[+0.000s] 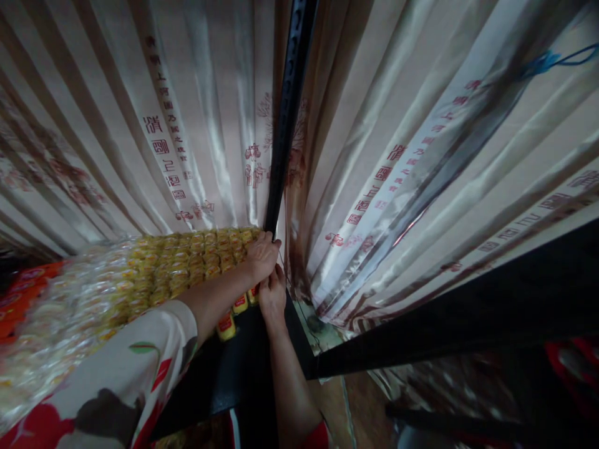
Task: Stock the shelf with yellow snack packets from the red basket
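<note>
Rows of small yellow wrapped packets [201, 252] with red labels stand packed together on a black shelf [250, 355]. My left hand [262, 255] reaches across to the far right end of these rows, beside a black upright post [281, 143]. Its fingers are curled, and what lies under them is hidden. Just below it, my right hand [272, 298] comes up along the shelf's right edge, fingers bent together against the end packets. I cannot make out what it grips. One yellow packet [226, 326] sits at the front of the rows, left of my right hand.
Clear-wrapped pale packets [70, 312] fill the shelf's left part, with an orange-red package [25, 296] beyond. Pale printed curtains [196, 125] hang behind and to the right. A dark horizontal beam [444, 299] crosses the right side. Blue string [543, 62] hangs at upper right.
</note>
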The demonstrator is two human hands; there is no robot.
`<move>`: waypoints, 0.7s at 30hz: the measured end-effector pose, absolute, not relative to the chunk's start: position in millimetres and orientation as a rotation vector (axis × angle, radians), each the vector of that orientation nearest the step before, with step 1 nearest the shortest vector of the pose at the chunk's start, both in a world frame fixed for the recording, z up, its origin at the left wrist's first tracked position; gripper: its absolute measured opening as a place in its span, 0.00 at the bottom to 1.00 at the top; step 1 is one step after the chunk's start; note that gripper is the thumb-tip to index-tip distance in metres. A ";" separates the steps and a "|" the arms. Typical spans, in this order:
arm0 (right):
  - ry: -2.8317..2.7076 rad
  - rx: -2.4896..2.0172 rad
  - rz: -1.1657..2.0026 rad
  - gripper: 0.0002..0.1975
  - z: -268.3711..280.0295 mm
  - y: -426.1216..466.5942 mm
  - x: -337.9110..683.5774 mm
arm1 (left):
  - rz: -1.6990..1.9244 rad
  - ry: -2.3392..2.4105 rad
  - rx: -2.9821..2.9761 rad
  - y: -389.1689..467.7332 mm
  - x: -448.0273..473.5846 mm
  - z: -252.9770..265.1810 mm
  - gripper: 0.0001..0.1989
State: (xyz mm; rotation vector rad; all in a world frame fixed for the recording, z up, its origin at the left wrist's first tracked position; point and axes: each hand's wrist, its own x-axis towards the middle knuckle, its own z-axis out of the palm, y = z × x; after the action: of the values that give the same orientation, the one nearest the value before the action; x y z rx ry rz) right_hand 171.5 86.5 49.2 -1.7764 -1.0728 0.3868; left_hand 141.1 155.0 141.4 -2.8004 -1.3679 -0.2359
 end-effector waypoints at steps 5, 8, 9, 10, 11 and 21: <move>-1.073 -1.750 0.323 0.22 46.2 88.3 172.0 | -0.134 -1.368 -2.855 159.5 139.8 139.1 0.11; -1.080 -1.724 0.323 0.22 43.1 89.4 171.8 | -0.096 -1.366 -2.865 160.3 139.6 140.9 0.13; -1.076 -1.719 0.330 0.22 41.7 89.9 171.7 | -0.094 -1.376 -2.863 160.0 139.6 141.8 0.13; -1.063 -1.719 0.338 0.22 40.3 90.4 171.7 | -0.090 -1.387 -2.861 159.5 139.7 142.6 0.13; -1.043 -1.721 0.343 0.22 38.8 90.9 171.7 | -0.084 -1.398 -2.859 158.9 139.7 143.1 0.13; -0.983 -1.639 0.357 0.23 42.0 90.7 177.4 | -0.207 -1.398 -2.881 159.4 137.3 139.6 0.13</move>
State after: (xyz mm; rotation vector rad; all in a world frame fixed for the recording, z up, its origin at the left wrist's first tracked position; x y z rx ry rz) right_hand 177.4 90.7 42.0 -1.6393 -0.9828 0.3566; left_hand 137.3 159.4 139.6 -2.8807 -1.3983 -0.2071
